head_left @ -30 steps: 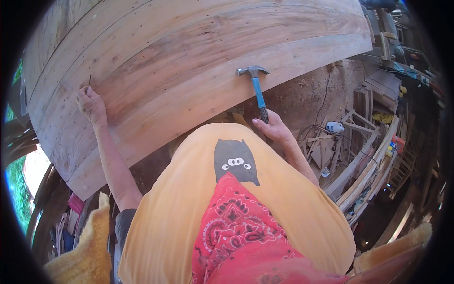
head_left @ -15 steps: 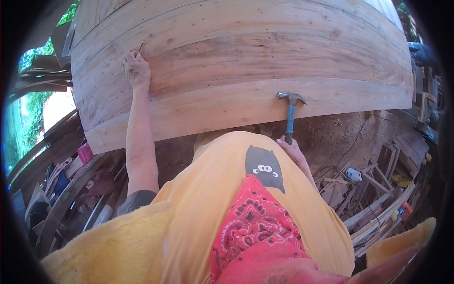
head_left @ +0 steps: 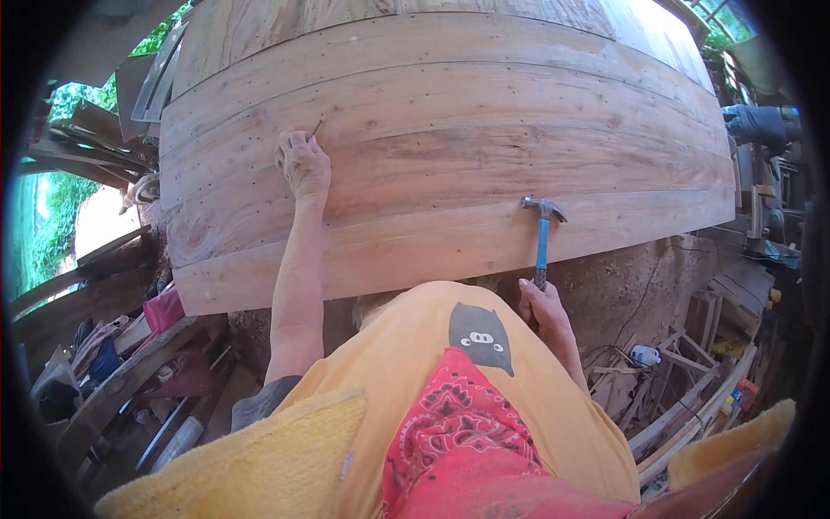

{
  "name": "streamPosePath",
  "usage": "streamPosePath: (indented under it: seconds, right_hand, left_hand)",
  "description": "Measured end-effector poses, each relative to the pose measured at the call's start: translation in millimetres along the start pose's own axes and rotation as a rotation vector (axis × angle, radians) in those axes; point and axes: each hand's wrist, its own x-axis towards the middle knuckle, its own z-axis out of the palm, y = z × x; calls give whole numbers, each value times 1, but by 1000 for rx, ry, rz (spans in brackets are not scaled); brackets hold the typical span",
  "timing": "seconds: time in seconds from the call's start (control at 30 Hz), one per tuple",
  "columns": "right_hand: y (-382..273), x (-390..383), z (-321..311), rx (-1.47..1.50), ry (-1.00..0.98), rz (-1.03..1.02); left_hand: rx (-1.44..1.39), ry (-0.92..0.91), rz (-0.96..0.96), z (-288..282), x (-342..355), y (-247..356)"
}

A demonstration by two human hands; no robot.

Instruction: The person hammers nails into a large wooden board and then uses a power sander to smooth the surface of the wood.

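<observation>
A broad panel of light brown wooden boards (head_left: 484, 238), dotted with small dark nail spots, lies in front of me. Over its left part reaches my left hand (head_left: 304, 164), fingers pinched on a thin dark metal pin (head_left: 316, 130). The pin leans to the right; I cannot tell whether it is a nail or a punch, and its lower end is hidden by the fingers. My right hand (head_left: 545, 304) is closed around the dark grip of a claw hammer (head_left: 543, 238) by the panel's near edge. The hammer's blue shaft points away from me, its metal head above the boards.
Wood offcuts (head_left: 683, 363) and a white bottle (head_left: 644, 355) lie on the floor at the right, with a dark cable nearby. At the left a wooden rack (head_left: 130, 372) holds cloths and a pink bag (head_left: 162, 310). A dark-clothed limb (head_left: 756, 125) shows beyond the panel's right edge.
My left hand has moved right across the boards with the pin. The view has shifted, so the panel sits lower. My right hand still grips the hammer and shows more fully.
</observation>
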Motion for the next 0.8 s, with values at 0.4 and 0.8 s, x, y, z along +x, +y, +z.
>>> streamPosePath:
  seconds: [0.4, 0.8]
  right_hand:
    - [-21, -4, 143, 264, 77, 37]
    - [-42, -15, 213, 533, 53, 53]
  left_hand:
    - [-192, -153, 106, -7, -3, -8]
    - [-406, -273, 360, -7, -3, -17]
